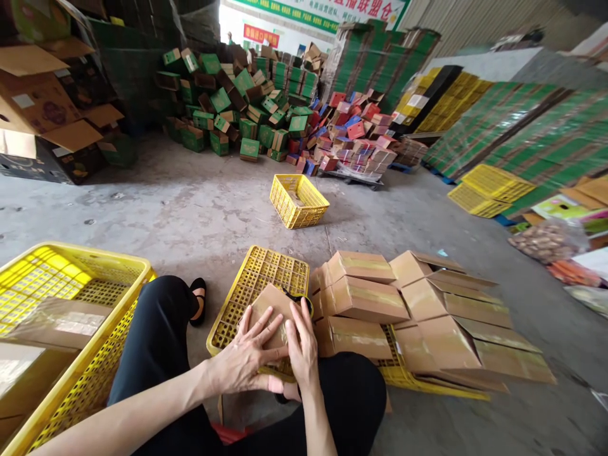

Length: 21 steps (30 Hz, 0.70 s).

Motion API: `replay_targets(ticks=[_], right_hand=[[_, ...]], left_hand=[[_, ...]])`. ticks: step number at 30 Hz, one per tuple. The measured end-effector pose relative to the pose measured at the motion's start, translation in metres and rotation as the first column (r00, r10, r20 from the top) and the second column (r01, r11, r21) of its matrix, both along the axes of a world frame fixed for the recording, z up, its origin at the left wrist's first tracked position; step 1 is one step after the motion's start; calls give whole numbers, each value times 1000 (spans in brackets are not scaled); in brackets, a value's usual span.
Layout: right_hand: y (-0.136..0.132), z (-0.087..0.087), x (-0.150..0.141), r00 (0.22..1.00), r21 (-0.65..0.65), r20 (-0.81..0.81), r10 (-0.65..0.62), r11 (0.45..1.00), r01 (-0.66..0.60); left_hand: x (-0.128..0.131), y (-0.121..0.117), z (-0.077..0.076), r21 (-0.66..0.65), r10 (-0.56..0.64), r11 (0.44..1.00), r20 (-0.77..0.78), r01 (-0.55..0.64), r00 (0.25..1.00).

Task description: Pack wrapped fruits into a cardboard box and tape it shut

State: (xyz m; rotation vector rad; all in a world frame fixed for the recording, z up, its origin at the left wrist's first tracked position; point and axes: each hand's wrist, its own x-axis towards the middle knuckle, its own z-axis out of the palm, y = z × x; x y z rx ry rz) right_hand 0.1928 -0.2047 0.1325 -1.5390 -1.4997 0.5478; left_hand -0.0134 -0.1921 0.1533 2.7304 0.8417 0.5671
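A small brown cardboard box (272,303) rests on an upturned yellow plastic crate (266,261) between my knees. My left hand (251,354) lies across the box with its fingers spread flat. Against the box's right side, my right hand (303,351) has its fingers stretched out, their tips near the top edge. Just behind those fingertips is a black and yellow object (310,305), mostly hidden, whose kind I cannot make out. The near part of the box is covered by my hands.
Taped cardboard boxes (368,294) stand close on my right, some on a yellow crate (441,387). A large yellow crate (147,266) on my left holds boxes. Another yellow crate (304,215) stands ahead, before a heap of green cartons (249,149) and red ones.
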Motion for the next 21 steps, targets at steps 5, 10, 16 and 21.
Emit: replay_targets(ticks=[5, 10, 16, 21], right_hand=[[30, 0, 16, 997, 56, 81, 14, 998, -18], [36, 3, 29, 999, -98, -33, -42, 994, 39], [12, -18, 24, 985, -170, -172, 10, 985, -39], [-8, -41, 6, 982, -187, -185, -29, 982, -6]], left_hand=[[-2, 3, 4, -37, -85, 996, 13, 86, 996], [-11, 12, 5, -123, -167, 977, 80, 176, 983], [-25, 33, -16, -205, 187, 966, 142, -156, 972], [-25, 30, -34, -157, 218, 969, 166, -193, 962]])
